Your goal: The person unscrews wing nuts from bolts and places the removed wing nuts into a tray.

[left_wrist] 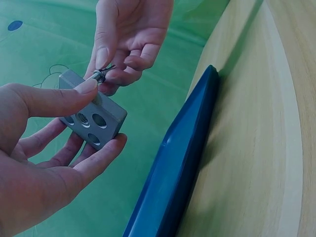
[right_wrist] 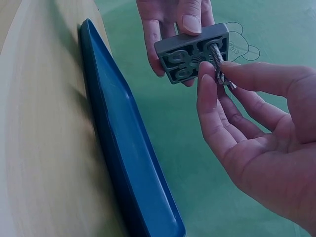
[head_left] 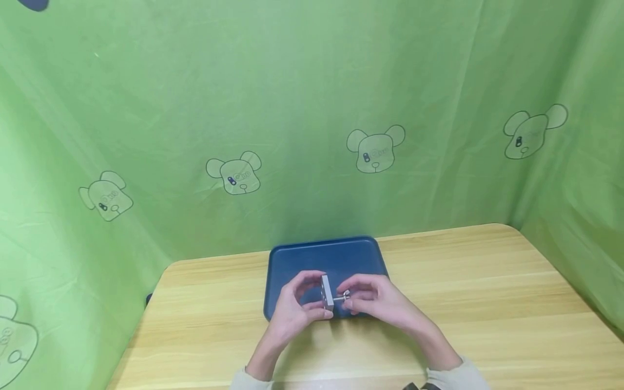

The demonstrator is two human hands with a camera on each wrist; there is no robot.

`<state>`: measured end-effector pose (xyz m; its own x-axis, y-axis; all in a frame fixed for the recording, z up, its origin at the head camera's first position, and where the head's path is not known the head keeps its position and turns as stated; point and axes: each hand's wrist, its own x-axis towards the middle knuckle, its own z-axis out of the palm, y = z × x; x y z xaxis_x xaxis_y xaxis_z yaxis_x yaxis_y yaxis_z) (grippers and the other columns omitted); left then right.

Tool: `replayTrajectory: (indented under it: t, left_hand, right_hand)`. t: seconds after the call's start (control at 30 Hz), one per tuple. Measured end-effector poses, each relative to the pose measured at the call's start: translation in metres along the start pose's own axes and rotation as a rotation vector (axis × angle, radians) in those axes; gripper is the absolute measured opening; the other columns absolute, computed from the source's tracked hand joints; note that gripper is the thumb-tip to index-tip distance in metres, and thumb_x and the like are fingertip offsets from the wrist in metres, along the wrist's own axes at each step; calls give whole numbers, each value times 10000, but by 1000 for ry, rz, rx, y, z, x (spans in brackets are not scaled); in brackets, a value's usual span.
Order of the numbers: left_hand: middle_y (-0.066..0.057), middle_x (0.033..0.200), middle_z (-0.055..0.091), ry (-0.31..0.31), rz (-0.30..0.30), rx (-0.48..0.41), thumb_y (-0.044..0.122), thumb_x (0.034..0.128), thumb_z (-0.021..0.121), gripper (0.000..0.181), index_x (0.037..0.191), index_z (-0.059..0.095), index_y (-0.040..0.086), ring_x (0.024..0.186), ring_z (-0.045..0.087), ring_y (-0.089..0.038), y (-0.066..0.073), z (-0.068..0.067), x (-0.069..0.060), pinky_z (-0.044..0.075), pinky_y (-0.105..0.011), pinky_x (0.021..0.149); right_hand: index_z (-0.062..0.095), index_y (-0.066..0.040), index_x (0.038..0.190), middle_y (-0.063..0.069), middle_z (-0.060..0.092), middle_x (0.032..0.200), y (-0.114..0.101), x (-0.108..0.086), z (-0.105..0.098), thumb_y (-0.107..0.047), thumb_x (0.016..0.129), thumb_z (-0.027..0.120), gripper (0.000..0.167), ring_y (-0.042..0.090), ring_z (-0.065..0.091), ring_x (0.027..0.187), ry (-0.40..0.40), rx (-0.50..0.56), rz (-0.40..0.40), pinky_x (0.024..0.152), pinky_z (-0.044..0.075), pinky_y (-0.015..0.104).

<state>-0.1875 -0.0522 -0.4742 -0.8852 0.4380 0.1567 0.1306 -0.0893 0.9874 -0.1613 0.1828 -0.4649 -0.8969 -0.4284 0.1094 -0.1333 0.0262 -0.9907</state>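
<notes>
My left hand grips a small grey block by its edges, thumb on one side and fingers on the opposite one. Several round holes go through its flat face, and the other face has moulded recesses, visible in the right wrist view. A silvery wing screw stands out from that recessed face near one corner, its threaded end at the block. How deep it sits is hidden. With thumb and fingertips, my right hand pinches the winged head. Both hands are raised above the front of a blue tray.
The tray lies on a light wooden table, near its back edge. Green curtains printed with bear heads hang behind the table and at both sides. A dark object shows at the bottom edge by the right sleeve.
</notes>
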Motion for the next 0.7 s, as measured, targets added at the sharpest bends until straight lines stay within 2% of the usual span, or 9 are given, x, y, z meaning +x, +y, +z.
replayTrajectory:
  t: [0.2,0.37,0.57,0.7]
  left_hand:
    - [-166,1343,606,-1,3,3,-216,666,795,751,1357,556,-47,1284,557,-377,0,-1,0,608,-417,966]
    - [-163,1332,615,9,0,12,-204,671,800,731,1336,596,23,1272,568,-346,1,-1,1,607,-408,968]
    - [-157,1337,615,9,-6,14,-186,682,812,715,1324,612,59,1273,569,-339,1,-1,1,605,-406,972]
    - [-156,1335,615,5,-1,19,-185,681,813,722,1333,604,46,1270,572,-342,1,-1,0,606,-412,970]
  right_hand:
    - [577,142,1267,350,654,1084,0,0,1,-54,959,678,379,296,724,934,2,-9,20,801,653,334]
    - [603,125,1249,335,662,1103,1,1,0,-72,959,687,360,252,732,883,13,-41,20,712,643,320]
    - [630,107,1210,291,672,1088,2,2,0,-107,973,689,325,313,723,915,19,-62,14,736,656,374]
    - [655,82,1177,285,676,1088,1,3,1,-164,1022,638,291,298,715,919,34,-81,16,752,659,399]
